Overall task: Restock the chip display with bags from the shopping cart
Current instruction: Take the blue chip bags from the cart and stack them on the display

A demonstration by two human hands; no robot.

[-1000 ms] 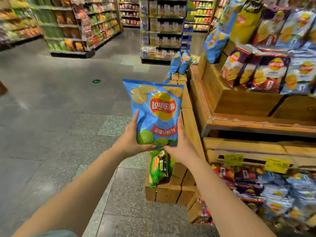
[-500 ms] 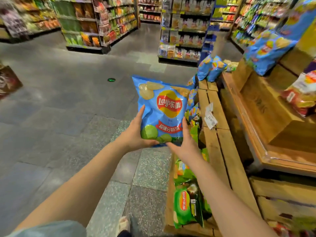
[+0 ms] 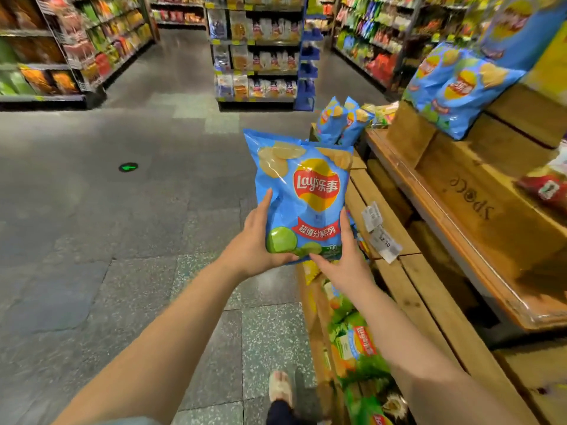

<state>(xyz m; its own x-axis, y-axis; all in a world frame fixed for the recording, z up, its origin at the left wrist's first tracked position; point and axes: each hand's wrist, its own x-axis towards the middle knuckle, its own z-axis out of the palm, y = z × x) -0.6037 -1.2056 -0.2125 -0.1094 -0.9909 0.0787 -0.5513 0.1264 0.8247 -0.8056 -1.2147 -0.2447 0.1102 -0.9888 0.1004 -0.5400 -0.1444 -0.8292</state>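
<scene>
Head view tells me the restock is midway, I judge: the wooden chip display (image 3: 454, 210) at three o'clock already carries blue bags with bare crates left, no cart in sight, and my left hand (image 3: 254, 240) and right hand (image 3: 343, 259) clasp the blue Lay's bag (image 3: 303, 191) upright, fingers curled round its lower edges.

The blue chip bag (image 3: 302, 197) reads "Lay's 乐事" on its red-and-yellow logo, with "超值分享系列" on a red banner below. A white price tag (image 3: 385, 243) on the wooden crate (image 3: 395, 289) shows "2.50".
</scene>
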